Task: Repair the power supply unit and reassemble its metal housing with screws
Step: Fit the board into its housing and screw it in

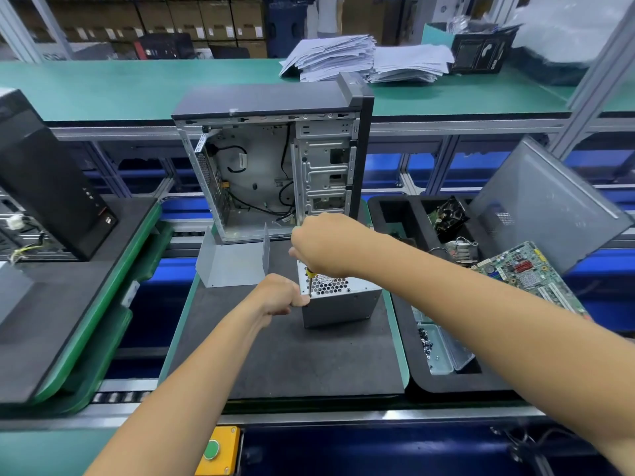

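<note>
While the power supply box [338,297] stands on the dark mat [292,355] of the table, both hands work at its near left corner. Right hand [326,245]: fingers curled round the handle of a screwdriver [309,281], whose yellow collar and thin shaft point straight down onto the perforated top face of the box. Left hand [280,295]: fingers closed in a grip against the left upper edge of the box, steadying it. A bent grey metal cover [233,266] lies on the mat just left of the box, apart from it. Behind both stands an open computer case [275,166], upright, its side panel removed and loose black cables visible inside. To the right, a black foam tray [412,338] holds a small clear container of screws [426,345], a green circuit board [522,269] and a leaning grey side panel [546,204]. Stacks of paper [360,58] rest on the green shelf [137,87] beyond.
</note>
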Demonstrator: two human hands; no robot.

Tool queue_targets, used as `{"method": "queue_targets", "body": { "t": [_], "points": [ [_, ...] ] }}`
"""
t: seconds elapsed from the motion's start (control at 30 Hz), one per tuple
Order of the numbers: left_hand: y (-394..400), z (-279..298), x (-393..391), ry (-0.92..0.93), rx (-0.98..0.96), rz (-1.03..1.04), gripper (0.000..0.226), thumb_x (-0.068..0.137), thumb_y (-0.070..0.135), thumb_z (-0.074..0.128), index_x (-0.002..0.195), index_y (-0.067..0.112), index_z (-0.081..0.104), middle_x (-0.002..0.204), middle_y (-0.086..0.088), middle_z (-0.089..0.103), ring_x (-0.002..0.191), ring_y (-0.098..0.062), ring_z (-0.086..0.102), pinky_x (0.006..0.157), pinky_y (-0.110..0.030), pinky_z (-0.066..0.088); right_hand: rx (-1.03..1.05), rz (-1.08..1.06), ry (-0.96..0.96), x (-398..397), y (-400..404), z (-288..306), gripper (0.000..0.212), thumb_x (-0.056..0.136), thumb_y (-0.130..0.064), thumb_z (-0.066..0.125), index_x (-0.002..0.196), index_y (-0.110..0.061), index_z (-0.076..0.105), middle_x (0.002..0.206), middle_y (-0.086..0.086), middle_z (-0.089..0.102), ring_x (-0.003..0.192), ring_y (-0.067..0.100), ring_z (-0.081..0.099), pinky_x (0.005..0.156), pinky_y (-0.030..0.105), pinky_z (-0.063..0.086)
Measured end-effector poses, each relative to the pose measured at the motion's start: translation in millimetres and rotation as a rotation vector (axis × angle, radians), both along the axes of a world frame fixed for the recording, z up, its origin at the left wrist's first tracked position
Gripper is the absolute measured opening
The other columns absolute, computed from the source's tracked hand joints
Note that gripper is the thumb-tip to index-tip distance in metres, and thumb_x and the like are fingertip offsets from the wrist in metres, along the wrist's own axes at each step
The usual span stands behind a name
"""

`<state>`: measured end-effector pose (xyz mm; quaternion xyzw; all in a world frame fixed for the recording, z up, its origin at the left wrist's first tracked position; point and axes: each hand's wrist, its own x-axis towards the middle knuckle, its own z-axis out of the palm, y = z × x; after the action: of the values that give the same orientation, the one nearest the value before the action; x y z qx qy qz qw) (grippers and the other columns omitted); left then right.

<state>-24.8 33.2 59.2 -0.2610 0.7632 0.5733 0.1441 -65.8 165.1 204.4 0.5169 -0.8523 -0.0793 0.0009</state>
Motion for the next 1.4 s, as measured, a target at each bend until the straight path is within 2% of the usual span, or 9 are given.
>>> {"method": "queue_targets", "body": {
  "t": [0.1,0.27,0.33,0.43,0.6,0.8,0.9,1.17,1.4],
  "points": [
    [-1,-2,-1,0.001,0.004,0.007,0.037,0.077,-0.001,0.065,0.057,0.014,0.038,0.065,-0.005,0.033,0.068,-0.018,0.033,0.055,-0.023,0.032,0.044,-0.005,-0.042,-1,3,0,0.028,0.099,-0.037,0.045,0.085,-0.012,0.046,0.069,0.001,0.037,0.069,0.027,0.046,0.059,0.032,0.036],
    [-2,-3,-2,-0.002,0.014,0.010,0.038,0.077,-0.001,0.067,0.058,0.015,0.039,0.065,-0.004,0.033,0.069,-0.019,0.034,0.056,-0.024,0.035,0.045,0.045,-0.094,-2,5,3,0.010,0.083,-0.007,0.055,0.090,-0.011,0.049,0.090,0.004,0.048,0.071,0.020,0.050,0.055,0.029,0.036],
    [-3,-4,-2,-0.008,0.018,0.007,0.039,0.077,-0.002,0.067,0.057,0.016,0.039,0.062,-0.002,0.034,0.068,-0.018,0.034,0.056,-0.025,0.035,-0.001,0.037,-0.048,0,4,2,0.006,0.079,-0.006,0.055,0.081,-0.010,0.051,0.078,0.004,0.047,0.067,0.024,0.051,0.051,0.028,0.034],
    [-2,-4,-1,-0.005,0.024,0.006,0.027,0.077,-0.002,0.067,0.069,0.012,0.046,0.073,-0.005,0.040,0.076,-0.020,0.037,0.061,-0.027,0.036,-0.066,0.064,-0.025,6,1,-2,0.030,0.074,-0.005,0.056,0.059,-0.013,0.031,0.060,0.002,0.031,0.048,0.017,0.034,0.043,0.024,0.020],
    [-1,-4,-1,-0.007,-0.002,-0.007,0.055,0.078,-0.003,0.066,0.044,0.022,0.032,0.055,0.004,0.033,0.063,-0.016,0.033,0.055,-0.024,0.034,-0.089,0.041,-0.067,2,-4,-3,0.039,0.081,-0.014,0.061,0.060,-0.016,0.029,0.062,0.000,0.033,0.051,0.013,0.036,0.043,0.024,0.022],
    [-6,1,0,-0.067,0.071,-0.010,0.026,0.075,0.006,0.076,0.058,0.017,0.060,0.069,-0.001,0.060,0.073,-0.015,0.055,0.059,-0.025,0.045,-0.117,-0.014,-0.201,-9,-4,-1,0.026,0.083,-0.024,0.063,0.071,-0.003,0.054,0.072,0.014,0.058,0.072,0.030,0.057,0.057,0.036,0.047],
    [-8,5,-1,-0.070,0.074,-0.035,0.021,0.072,0.016,0.081,0.063,0.015,0.062,0.069,-0.003,0.058,0.070,-0.015,0.054,0.056,-0.023,0.045,-0.267,-0.087,-0.235,-24,-2,11,0.028,0.080,-0.022,0.063,0.064,-0.007,0.047,0.061,0.009,0.046,0.053,0.018,0.039,0.048,0.030,0.035],
    [-18,24,-14,-0.025,-0.211,-0.217,0.030,0.068,0.034,0.080,0.064,0.014,0.058,0.061,-0.005,0.045,0.063,-0.020,0.037,0.059,-0.027,0.032,-0.409,-0.254,-0.205,-47,-7,11,0.027,0.082,-0.022,0.064,0.064,-0.010,0.047,0.062,-0.001,0.043,0.062,0.022,0.045,0.050,0.028,0.035],
    [-35,42,-57,0.297,-0.546,-0.075,0.017,0.082,0.017,0.061,0.065,0.015,0.062,0.066,0.006,0.060,0.066,-0.016,0.053,0.062,-0.027,0.044,-0.392,-0.383,-0.183,-71,-1,-6,0.023,0.090,-0.028,0.056,0.084,-0.007,0.053,0.070,0.002,0.049,0.070,0.027,0.054,0.053,0.032,0.039]
  ]
}}
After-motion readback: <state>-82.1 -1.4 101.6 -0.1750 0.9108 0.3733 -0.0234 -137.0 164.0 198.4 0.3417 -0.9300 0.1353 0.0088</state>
